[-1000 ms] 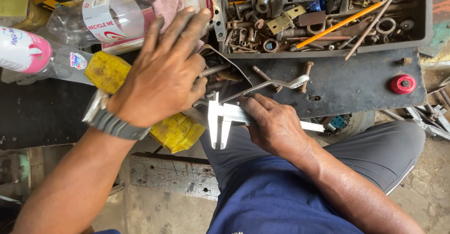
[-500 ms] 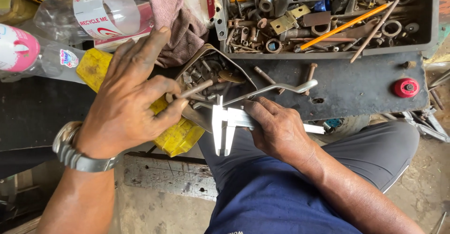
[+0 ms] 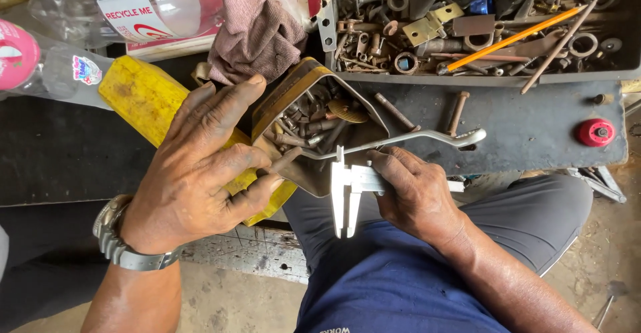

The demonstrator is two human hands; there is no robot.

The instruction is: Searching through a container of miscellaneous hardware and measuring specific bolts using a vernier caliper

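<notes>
The right hand (image 3: 417, 196) sits closest to the person's lap, its fingers closed around a steel caliper (image 3: 347, 189) whose jaws point down toward the blue shirt and stand slightly apart with nothing between them, so no measuring is under way yet. The left hand (image 3: 200, 173) is spread, fingers loosely open, its thumb and forefinger pinching the near edge of a small dented metal tin (image 3: 314, 116) and tipping it toward the person; the rest of the hand rests over a yellow block (image 3: 143, 99). The sorting looks barely started, I'd say: the tin is full of rusty bolts, screws and washers, none picked out. A bent silver lever (image 3: 427, 137) lies across the tin's mouth, just beyond the right fingers. Farther on the dark counter (image 3: 527, 123) lie two loose bolts and a red knob (image 3: 595, 133). Farthest away, a grey tray (image 3: 481, 77) holds brackets, rings, tubes and an orange pencil (image 3: 511, 37), beside a pink rag (image 3: 257, 33).
</notes>
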